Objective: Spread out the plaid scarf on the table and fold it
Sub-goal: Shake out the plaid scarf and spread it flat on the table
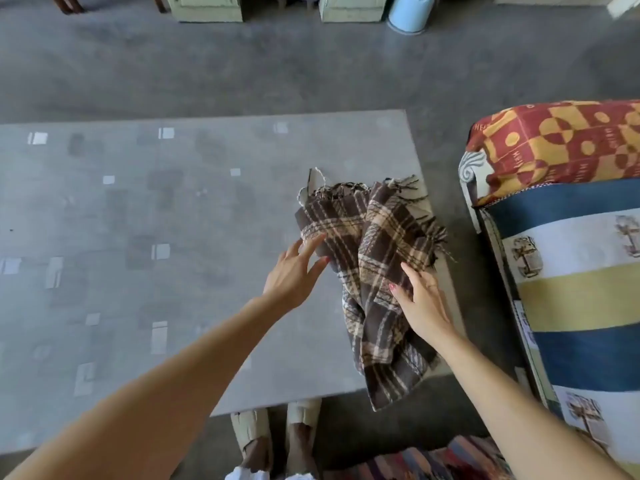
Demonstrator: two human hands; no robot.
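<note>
A brown and cream plaid scarf with fringed ends lies bunched on the right end of the grey table, one end hanging over the near edge. My left hand reaches in from the left, fingers spread, fingertips touching the scarf's left fold. My right hand rests flat on the scarf's right side, fingers apart. Neither hand has closed on the cloth.
A bed or sofa with a striped cover and a red and yellow pillow stands close to the right of the table. My feet in sandals are below the near table edge. Pale cabinets and a light blue bin stand across the floor.
</note>
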